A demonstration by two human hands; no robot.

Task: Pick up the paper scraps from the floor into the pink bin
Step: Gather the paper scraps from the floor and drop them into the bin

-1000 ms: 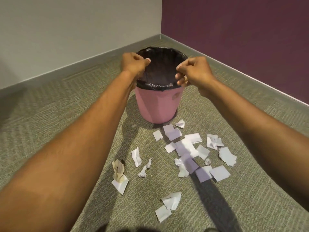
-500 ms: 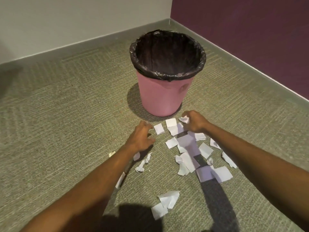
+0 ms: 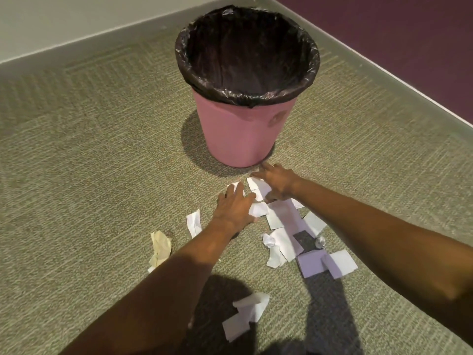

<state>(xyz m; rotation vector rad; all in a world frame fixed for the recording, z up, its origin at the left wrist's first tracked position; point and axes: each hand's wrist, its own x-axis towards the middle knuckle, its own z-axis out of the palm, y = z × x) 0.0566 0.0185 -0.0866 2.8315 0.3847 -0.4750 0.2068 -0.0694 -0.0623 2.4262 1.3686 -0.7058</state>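
The pink bin [image 3: 240, 134] stands upright on the carpet, lined with a black bag [image 3: 245, 47]. Several white paper scraps [image 3: 284, 216] lie scattered on the floor just in front of it. My left hand [image 3: 234, 203] lies palm down with fingers spread on the scraps at the pile's left side. My right hand [image 3: 276, 184] rests flat on the scraps nearest the bin's base. Neither hand has lifted a scrap. A crumpled beige scrap [image 3: 160, 248] lies apart to the left, and two white scraps [image 3: 245, 313] lie nearer to me.
Green-grey carpet [image 3: 89, 162] runs to a room corner behind the bin. A pale wall [image 3: 64, 19] with a grey baseboard is at the back left, a purple wall [image 3: 409, 34] at the right. My shadow falls on the carpet near the bottom.
Both hands came down from the bin's rim to the floor, then slid forward and flattened onto the scraps nearest the bin. My head moved closer to the bin.
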